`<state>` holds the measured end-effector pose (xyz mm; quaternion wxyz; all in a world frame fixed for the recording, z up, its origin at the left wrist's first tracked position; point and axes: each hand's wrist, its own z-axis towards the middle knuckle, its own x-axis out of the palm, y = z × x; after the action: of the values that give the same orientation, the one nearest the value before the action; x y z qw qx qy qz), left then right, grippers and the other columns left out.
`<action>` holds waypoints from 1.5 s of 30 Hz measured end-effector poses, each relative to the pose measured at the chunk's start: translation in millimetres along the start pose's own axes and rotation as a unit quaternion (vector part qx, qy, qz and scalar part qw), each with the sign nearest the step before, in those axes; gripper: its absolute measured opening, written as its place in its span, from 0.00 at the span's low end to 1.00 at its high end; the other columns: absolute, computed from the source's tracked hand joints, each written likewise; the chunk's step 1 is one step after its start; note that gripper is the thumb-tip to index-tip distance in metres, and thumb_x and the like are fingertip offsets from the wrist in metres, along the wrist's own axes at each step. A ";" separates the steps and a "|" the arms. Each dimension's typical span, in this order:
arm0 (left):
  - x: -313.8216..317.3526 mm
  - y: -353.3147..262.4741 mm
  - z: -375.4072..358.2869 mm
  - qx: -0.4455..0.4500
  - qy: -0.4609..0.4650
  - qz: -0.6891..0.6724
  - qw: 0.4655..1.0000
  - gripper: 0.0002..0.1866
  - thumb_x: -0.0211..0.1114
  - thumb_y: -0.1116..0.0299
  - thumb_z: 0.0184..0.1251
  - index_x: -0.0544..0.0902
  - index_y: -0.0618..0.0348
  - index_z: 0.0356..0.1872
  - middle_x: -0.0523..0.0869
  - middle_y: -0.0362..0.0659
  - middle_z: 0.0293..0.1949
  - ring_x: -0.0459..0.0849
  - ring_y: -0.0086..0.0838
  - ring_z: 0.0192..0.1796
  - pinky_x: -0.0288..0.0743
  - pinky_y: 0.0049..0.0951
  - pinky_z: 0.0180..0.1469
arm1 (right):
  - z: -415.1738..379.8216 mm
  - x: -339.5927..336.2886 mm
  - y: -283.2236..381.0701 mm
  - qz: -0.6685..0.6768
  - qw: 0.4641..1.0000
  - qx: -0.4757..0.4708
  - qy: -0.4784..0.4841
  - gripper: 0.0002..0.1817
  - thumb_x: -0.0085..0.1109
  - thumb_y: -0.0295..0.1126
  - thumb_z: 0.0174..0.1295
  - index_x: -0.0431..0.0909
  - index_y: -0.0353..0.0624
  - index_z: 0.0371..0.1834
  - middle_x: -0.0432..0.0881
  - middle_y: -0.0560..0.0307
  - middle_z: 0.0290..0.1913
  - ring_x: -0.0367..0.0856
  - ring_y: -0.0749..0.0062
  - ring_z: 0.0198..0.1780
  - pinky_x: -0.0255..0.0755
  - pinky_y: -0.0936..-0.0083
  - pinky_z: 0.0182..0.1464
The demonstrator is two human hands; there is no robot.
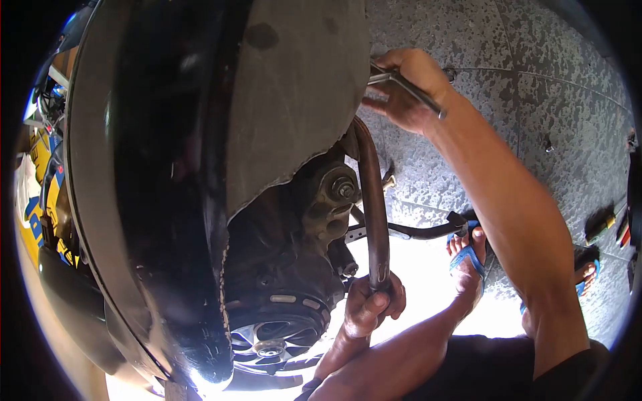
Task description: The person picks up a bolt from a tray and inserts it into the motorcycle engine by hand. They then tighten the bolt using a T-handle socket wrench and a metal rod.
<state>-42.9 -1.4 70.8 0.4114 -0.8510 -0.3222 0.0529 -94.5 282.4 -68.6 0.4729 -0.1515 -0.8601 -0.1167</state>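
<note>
left hand (366,309) closed round the lower end of the curved metal tube (373,200) beside the dark machine casing (267,227), right hand (406,109) loosely curled at a bent metal tool (422,100), firmness hidden by the grey panel (297,100); slack grip or poor seating could slip the tool, barking knuckles.

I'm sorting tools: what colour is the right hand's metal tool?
Metal tool: grey, best in the head view.

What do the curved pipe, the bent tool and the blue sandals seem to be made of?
Curved pipe: probably metal, worn brown, with a dull lengthwise sheen.
Bent tool: likely bare steel; its slim grey surface catches light.
Blue sandals: perhaps smooth rubber or foam; their even colour suggests it.
</note>
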 end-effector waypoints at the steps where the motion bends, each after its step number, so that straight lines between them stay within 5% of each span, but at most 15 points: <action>1: 0.8 -0.7 -0.2 0.003 -0.004 0.010 1.000 0.25 0.63 0.50 0.66 0.74 0.69 0.33 0.70 0.39 0.17 0.70 0.22 0.19 0.63 0.22 0.21 | 13.2 -2.6 -6.1 0.041 0.994 -0.089 -0.045 0.24 0.35 0.38 0.69 0.69 0.30 0.57 0.72 0.33 0.60 0.68 0.54 0.65 0.52 0.51 0.72; 2: 1.4 -1.5 -0.4 0.005 -0.003 0.010 1.000 0.25 0.63 0.50 0.66 0.74 0.69 0.33 0.70 0.39 0.17 0.70 0.22 0.19 0.63 0.22 0.21 | 13.4 -0.6 -8.2 0.040 0.994 -0.090 -0.043 0.24 0.35 0.38 0.69 0.69 0.30 0.57 0.72 0.33 0.60 0.68 0.54 0.65 0.52 0.51 0.72; 4: 3.0 -3.3 -0.6 0.001 0.010 0.025 1.000 0.26 0.63 0.48 0.66 0.74 0.69 0.33 0.72 0.40 0.18 0.72 0.22 0.19 0.64 0.22 0.21 | 13.3 3.3 -9.6 0.058 0.945 -0.319 0.033 0.22 0.38 0.37 0.67 0.75 0.28 0.50 0.79 0.43 0.45 0.71 0.59 0.55 0.55 0.59 0.68; 5: 2.7 -3.5 -0.4 0.004 0.013 0.025 1.000 0.26 0.63 0.48 0.66 0.74 0.69 0.33 0.72 0.40 0.18 0.72 0.22 0.19 0.64 0.22 0.21 | 8.9 10.2 -9.6 0.056 0.944 -0.323 0.035 0.22 0.38 0.37 0.67 0.75 0.28 0.50 0.79 0.43 0.45 0.71 0.59 0.55 0.55 0.59 0.68; 7: 0.9 -3.2 -0.8 -0.002 0.036 0.018 0.999 0.28 0.64 0.46 0.65 0.74 0.69 0.34 0.72 0.40 0.18 0.73 0.22 0.20 0.65 0.22 0.22 | -6.9 23.3 -11.9 -0.069 0.978 -0.170 -0.095 0.35 0.26 0.53 0.72 0.77 0.31 0.43 0.80 0.44 0.41 0.72 0.61 0.48 0.61 0.60 0.64; 10: 10.4 -8.0 0.8 0.003 0.042 0.004 0.999 0.29 0.63 0.45 0.64 0.75 0.69 0.35 0.73 0.40 0.19 0.73 0.23 0.21 0.66 0.23 0.23 | -21.1 24.5 -9.1 -0.149 0.979 -0.063 -0.127 0.46 0.14 0.66 0.68 0.78 0.34 0.42 0.80 0.47 0.38 0.72 0.63 0.41 0.69 0.61 0.54; 17: 6.5 -7.8 1.2 -0.003 0.050 0.012 0.999 0.29 0.64 0.45 0.63 0.74 0.69 0.37 0.73 0.40 0.19 0.74 0.24 0.22 0.67 0.24 0.25 | -20.8 18.2 -6.1 -0.261 0.947 -0.155 -0.110 0.44 0.18 0.66 0.68 0.76 0.36 0.37 0.78 0.51 0.34 0.69 0.68 0.33 0.77 0.62 0.39; 23: 9.9 -6.5 3.7 0.004 0.050 -0.014 0.999 0.28 0.64 0.46 0.64 0.74 0.69 0.36 0.72 0.40 0.19 0.73 0.24 0.22 0.67 0.24 0.25 | -13.8 15.4 3.0 -0.250 0.958 -0.096 -0.098 0.33 0.27 0.57 0.73 0.75 0.38 0.40 0.72 0.56 0.28 0.68 0.74 0.26 0.80 0.69 0.33; 25: 10.0 -6.5 4.1 -0.003 0.062 -0.029 0.998 0.26 0.63 0.48 0.65 0.74 0.69 0.35 0.72 0.41 0.18 0.73 0.24 0.20 0.66 0.24 0.23 | -8.9 7.6 10.6 -0.295 0.953 -0.063 -0.009 0.33 0.29 0.53 0.74 0.72 0.29 0.40 0.65 0.55 0.22 0.68 0.68 0.21 0.83 0.62 0.36; 29: 7.0 -5.9 10.4 0.004 0.098 -0.062 0.993 0.25 0.63 0.49 0.66 0.73 0.69 0.34 0.71 0.41 0.17 0.72 0.25 0.19 0.66 0.24 0.21 | -15.0 4.0 16.5 -0.261 0.965 0.033 0.016 0.30 0.29 0.52 0.74 0.70 0.31 0.44 0.65 0.55 0.24 0.66 0.69 0.21 0.82 0.57 0.44; 32: 7.7 -6.8 10.2 0.000 0.096 -0.062 0.993 0.26 0.64 0.50 0.65 0.73 0.69 0.34 0.71 0.41 0.17 0.72 0.25 0.18 0.66 0.25 0.21 | -6.7 0.5 4.3 -0.120 0.990 0.070 0.036 0.27 0.29 0.48 0.74 0.69 0.31 0.46 0.67 0.50 0.33 0.74 0.62 0.35 0.76 0.49 0.55; 34: 10.1 -7.1 12.2 0.008 0.083 -0.074 0.994 0.26 0.64 0.50 0.65 0.73 0.70 0.33 0.71 0.42 0.17 0.72 0.26 0.18 0.66 0.25 0.21 | -8.7 8.6 6.9 -0.013 0.997 0.051 0.050 0.19 0.35 0.39 0.71 0.72 0.33 0.46 0.73 0.48 0.41 0.75 0.62 0.47 0.63 0.48 0.65; 38: 10.5 -9.5 14.8 -0.006 0.085 -0.067 0.994 0.26 0.64 0.49 0.65 0.73 0.70 0.33 0.71 0.42 0.17 0.73 0.26 0.18 0.66 0.26 0.21 | 4.2 3.5 1.7 0.018 0.997 0.073 0.023 0.19 0.37 0.34 0.68 0.71 0.31 0.52 0.70 0.39 0.55 0.68 0.58 0.60 0.60 0.51 0.68; 43: 5.0 -7.6 13.9 -0.008 0.099 -0.045 0.994 0.26 0.64 0.49 0.65 0.73 0.70 0.33 0.72 0.42 0.17 0.74 0.27 0.19 0.67 0.26 0.22 | 0.6 9.4 5.7 0.040 0.989 -0.089 -0.108 0.22 0.39 0.33 0.65 0.69 0.29 0.57 0.68 0.35 0.64 0.67 0.58 0.63 0.58 0.58 0.69; 45: 6.2 -7.6 15.3 -0.001 0.100 -0.043 0.994 0.26 0.64 0.49 0.65 0.73 0.70 0.33 0.72 0.42 0.17 0.74 0.27 0.20 0.67 0.26 0.22 | -8.9 25.4 -6.8 0.037 0.979 -0.130 -0.155 0.21 0.36 0.36 0.67 0.71 0.30 0.53 0.72 0.37 0.58 0.71 0.58 0.59 0.62 0.59 0.67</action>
<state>-47.4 15.8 67.5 0.4423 -0.8380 -0.3156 -0.0507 -102.9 276.8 -42.7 0.3145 -0.2591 -0.8943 -0.1849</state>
